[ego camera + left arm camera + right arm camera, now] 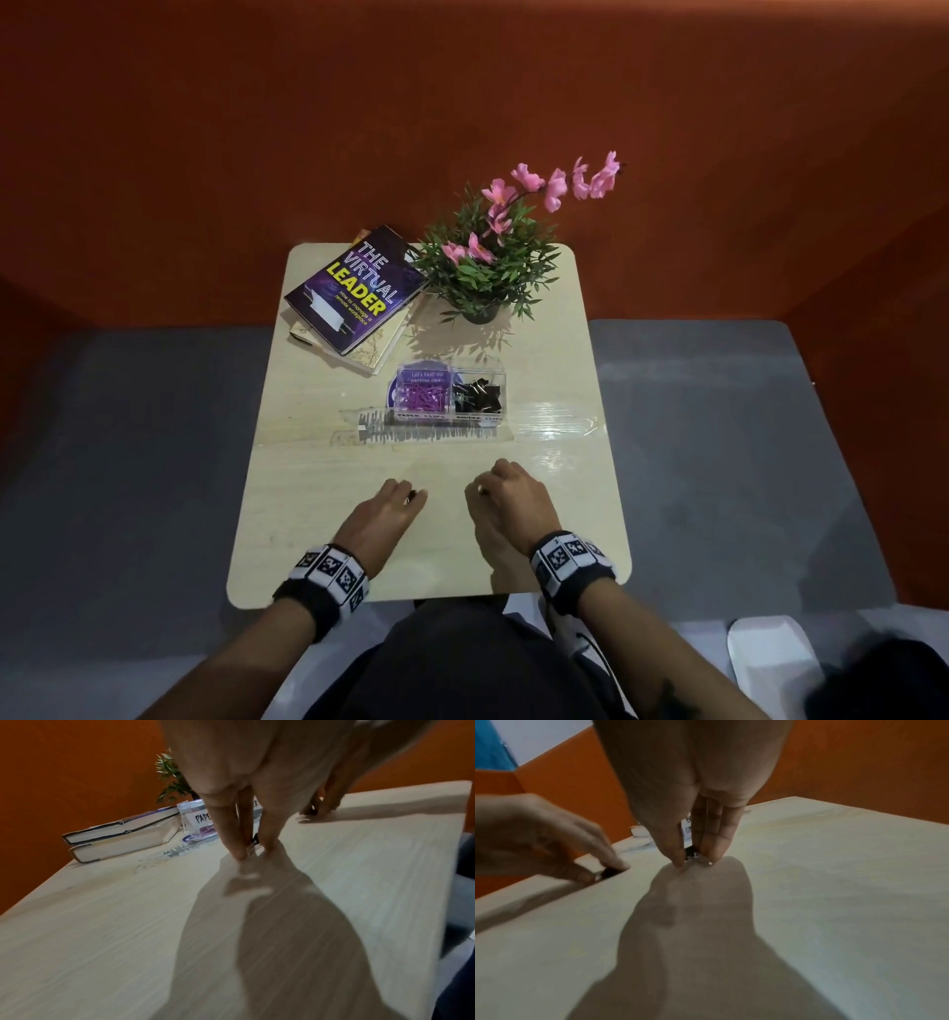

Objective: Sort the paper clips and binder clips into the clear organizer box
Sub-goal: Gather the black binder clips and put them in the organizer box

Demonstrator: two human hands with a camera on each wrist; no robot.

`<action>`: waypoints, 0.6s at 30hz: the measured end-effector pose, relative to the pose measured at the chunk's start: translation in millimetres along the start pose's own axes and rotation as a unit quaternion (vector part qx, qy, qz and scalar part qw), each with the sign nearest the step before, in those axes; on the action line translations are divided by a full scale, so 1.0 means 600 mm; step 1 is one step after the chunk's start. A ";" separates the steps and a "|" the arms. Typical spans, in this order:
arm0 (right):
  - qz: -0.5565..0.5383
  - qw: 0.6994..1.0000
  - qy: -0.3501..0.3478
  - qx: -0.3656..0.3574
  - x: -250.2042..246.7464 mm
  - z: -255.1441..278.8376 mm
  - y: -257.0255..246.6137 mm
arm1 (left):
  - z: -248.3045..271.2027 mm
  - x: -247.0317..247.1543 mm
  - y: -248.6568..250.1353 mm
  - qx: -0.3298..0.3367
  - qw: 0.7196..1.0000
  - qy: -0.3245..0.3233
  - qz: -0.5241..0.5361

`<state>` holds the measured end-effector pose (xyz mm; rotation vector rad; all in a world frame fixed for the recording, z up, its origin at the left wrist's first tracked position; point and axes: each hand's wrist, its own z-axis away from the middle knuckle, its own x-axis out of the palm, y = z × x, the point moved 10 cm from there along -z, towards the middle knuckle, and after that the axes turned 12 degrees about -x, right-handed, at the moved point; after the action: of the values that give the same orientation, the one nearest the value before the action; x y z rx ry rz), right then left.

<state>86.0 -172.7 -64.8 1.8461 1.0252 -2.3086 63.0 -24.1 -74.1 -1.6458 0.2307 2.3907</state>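
Low on the pale wood-grain table [318,514], left hand [382,514] and right hand [506,501] each pinch a small black binder clip [693,852] with glinting wire handles. Beyond them, the clear organizer box [449,393] holds purple paper clips [423,397] left, black clips right.

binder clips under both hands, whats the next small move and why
Probably lift both hands and carry them to the organizer box's right compartment. The left hand pinches a black binder clip at the table, and the right hand pinches another binder clip. That right compartment already holds black binder clips; the left one holds purple paper clips.
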 end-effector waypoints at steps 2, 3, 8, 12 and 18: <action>-0.038 0.995 0.087 0.033 -0.053 -0.015 0.011 | -0.005 0.001 -0.001 0.011 1.000 -0.008 -0.009; -0.046 0.990 0.126 0.040 -0.080 -0.027 0.013 | -0.009 0.003 -0.002 0.014 1.000 -0.008 -0.010; -0.084 0.977 0.189 0.050 -0.160 -0.097 0.025 | -0.032 -0.035 -0.003 -0.037 0.993 0.015 0.108; -0.086 0.974 0.191 0.088 -0.170 -0.098 0.053 | -0.068 -0.121 0.004 -0.064 0.973 0.051 0.217; -0.075 0.979 0.132 0.135 -0.113 -0.024 0.083 | -0.151 -0.229 0.025 -0.105 0.943 0.119 0.292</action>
<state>138.7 -230.3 -30.2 2.3053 0.9414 -2.4407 187.4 -75.6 21.6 -2.2251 0.6023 2.6879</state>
